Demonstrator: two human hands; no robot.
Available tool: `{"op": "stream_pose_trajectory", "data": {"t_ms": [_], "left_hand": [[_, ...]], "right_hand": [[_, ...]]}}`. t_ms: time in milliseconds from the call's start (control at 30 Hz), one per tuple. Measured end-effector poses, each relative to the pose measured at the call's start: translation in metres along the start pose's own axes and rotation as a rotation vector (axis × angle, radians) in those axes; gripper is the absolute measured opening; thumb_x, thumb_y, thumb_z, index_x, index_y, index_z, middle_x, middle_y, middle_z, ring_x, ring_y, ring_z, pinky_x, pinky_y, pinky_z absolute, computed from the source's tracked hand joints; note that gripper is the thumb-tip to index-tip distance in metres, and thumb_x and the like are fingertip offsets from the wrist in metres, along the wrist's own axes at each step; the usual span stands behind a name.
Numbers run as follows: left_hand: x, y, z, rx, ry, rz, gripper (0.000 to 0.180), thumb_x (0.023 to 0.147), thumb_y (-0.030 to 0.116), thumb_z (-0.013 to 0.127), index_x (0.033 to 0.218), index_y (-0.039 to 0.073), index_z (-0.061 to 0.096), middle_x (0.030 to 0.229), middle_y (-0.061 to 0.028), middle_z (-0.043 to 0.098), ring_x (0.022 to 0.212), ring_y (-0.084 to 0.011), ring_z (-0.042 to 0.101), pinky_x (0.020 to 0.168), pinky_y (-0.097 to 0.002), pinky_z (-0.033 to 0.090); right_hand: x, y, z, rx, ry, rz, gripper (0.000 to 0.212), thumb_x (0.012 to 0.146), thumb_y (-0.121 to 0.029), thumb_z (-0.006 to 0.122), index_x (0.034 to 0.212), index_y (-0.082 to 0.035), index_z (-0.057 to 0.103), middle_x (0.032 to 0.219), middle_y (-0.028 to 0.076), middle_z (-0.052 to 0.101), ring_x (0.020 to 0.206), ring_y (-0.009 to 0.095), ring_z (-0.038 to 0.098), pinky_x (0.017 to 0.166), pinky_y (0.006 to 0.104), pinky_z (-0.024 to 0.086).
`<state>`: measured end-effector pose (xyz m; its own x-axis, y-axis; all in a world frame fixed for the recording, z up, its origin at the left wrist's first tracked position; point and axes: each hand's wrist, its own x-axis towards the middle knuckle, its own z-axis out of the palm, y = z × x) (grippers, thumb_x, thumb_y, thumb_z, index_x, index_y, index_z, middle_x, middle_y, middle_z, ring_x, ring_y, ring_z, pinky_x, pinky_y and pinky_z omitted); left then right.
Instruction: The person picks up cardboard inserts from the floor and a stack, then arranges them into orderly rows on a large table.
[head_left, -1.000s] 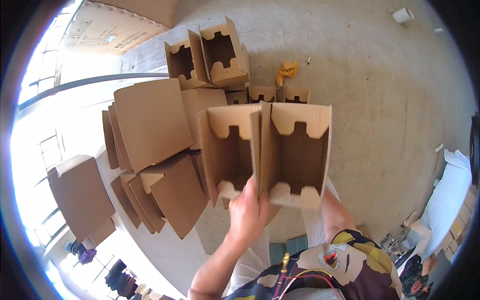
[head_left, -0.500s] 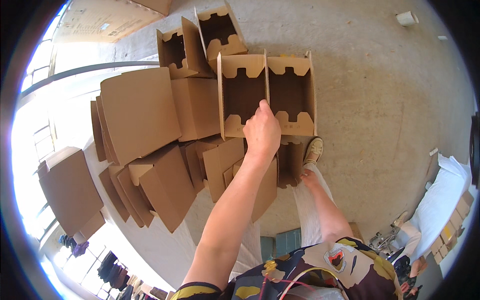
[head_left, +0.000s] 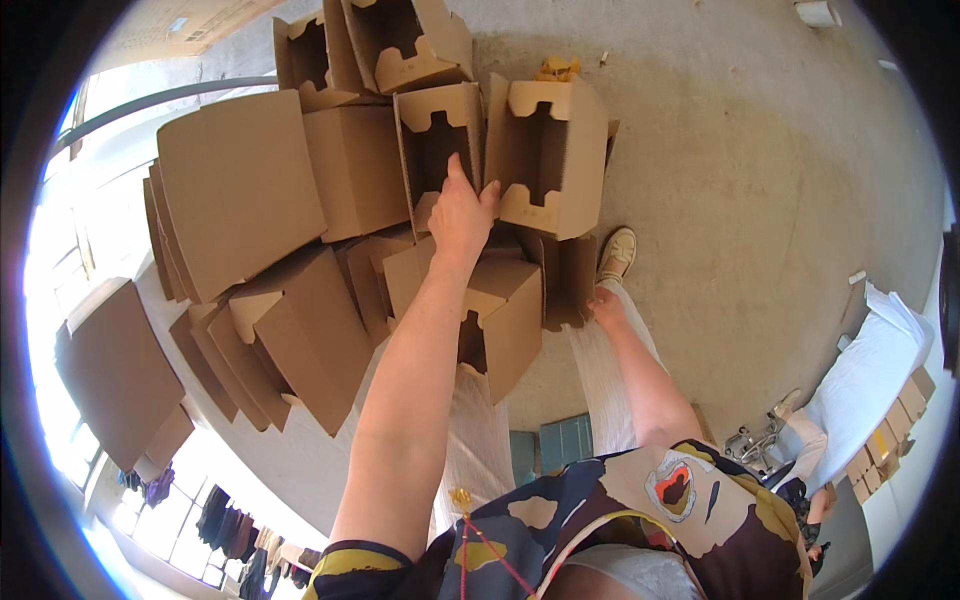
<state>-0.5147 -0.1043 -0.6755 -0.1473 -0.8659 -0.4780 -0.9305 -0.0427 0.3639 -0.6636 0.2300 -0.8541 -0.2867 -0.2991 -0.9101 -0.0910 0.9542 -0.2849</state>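
Observation:
My left hand (head_left: 463, 212) is at the near side of an upright open-topped cardboard box (head_left: 441, 98). Its index finger points into the opening and its thumb is spread out to the right; the other fingers are partly hidden. Just right of the thumb, a second open-topped box (head_left: 585, 150) leans slightly, its notched flaps turned up. Low beside my leg, my right hand (head_left: 606, 307) closes its fingers on the edge of another cardboard box (head_left: 568, 285), which stands below the leaning one.
Several more cardboard boxes (head_left: 240, 170) crowd the left side, some of them on a white-covered surface. Two open boxes (head_left: 420, 65) stand beyond. My shoe (head_left: 618, 254) is on the concrete floor. At the lower right, a person (head_left: 800, 490) is near a white sheet (head_left: 850, 370).
My left hand has shifted left and its thumb and index finger have spread. The two open boxes, side by side before, now tilt apart. My right hand stays on the lower box.

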Motion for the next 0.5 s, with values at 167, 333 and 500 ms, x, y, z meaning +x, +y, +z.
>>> {"op": "stream_pose_trajectory", "data": {"t_ms": [167, 333, 500], "left_hand": [[-0.025, -0.006, -0.012, -0.114, 0.060, 0.009, 0.067, 0.093, 0.031, 0.063, 0.147, 0.006, 0.031, 0.108, -0.0178, 0.062, 0.094, -0.0313, 0.062, 0.086, -0.0416, 0.047], [-0.095, -0.038, -0.004, -0.400, 0.164, 0.037, 0.039, 0.091, 0.014, 0.064, 0.125, 0.002, 0.048, 0.097, -0.0113, 0.058, 0.081, -0.0214, 0.057, 0.076, -0.0341, 0.047], [-0.206, -0.082, 0.019, -0.418, -0.105, -0.209, 0.031, 0.087, 0.010, 0.068, 0.112, 0.003, 0.052, 0.092, -0.0085, 0.055, 0.077, -0.0178, 0.055, 0.070, -0.0319, 0.048]], "right_hand": [[-0.008, -0.005, 0.021, 0.101, -0.065, 0.049, 0.058, 0.084, -0.020, 0.070, 0.135, -0.001, 0.052, 0.132, 0.021, 0.058, 0.119, 0.031, 0.059, 0.097, 0.0378, 0.048], [-0.010, -0.010, 0.054, 0.143, -0.138, 0.061, 0.063, 0.087, -0.023, 0.069, 0.143, -0.007, 0.044, 0.139, 0.010, 0.053, 0.116, 0.024, 0.058, 0.080, 0.0371, 0.053], [-0.036, -0.067, 0.056, 0.310, -0.097, 0.105, 0.061, 0.086, -0.020, 0.070, 0.141, -0.003, 0.047, 0.133, 0.016, 0.058, 0.105, 0.026, 0.064, 0.084, 0.0343, 0.052]]}}
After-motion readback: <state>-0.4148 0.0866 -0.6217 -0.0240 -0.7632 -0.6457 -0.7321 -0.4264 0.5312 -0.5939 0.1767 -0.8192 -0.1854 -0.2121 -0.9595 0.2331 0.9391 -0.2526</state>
